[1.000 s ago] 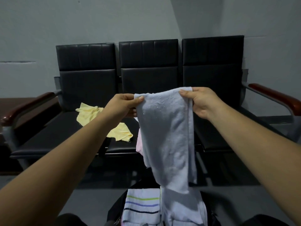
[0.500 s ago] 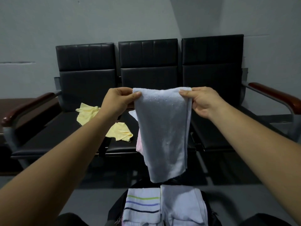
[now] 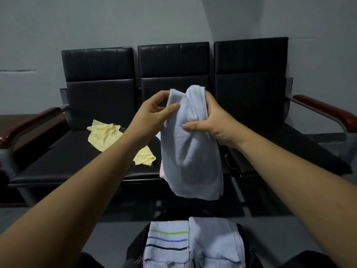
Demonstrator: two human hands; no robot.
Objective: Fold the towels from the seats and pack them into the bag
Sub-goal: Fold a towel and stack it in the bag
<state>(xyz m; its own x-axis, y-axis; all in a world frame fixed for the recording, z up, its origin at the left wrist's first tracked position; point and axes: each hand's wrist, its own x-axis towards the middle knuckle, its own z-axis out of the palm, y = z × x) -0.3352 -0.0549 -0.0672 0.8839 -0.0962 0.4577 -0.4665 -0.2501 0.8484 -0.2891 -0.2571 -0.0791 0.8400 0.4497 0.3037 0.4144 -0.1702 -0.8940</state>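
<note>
While a yellow towel [image 3: 108,136] lies crumpled on the seats [image 3: 77,151] at ten o'clock, the left hand [image 3: 154,115] pinches the top edge of the pale towel [image 3: 191,151], and the right hand [image 3: 210,122] has its fingers clamped round the folds. It hangs lengthwise down, above the bag [image 3: 135,245], which is cut off at six o'clock.

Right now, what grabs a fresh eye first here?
The pale blue towel, bunched between the left hand and right hand, hangs mid-frame in front of the black seats. A crumpled yellow towel lies on the seats at left. Folded towels sit in the dark bag at the bottom edge.
</note>
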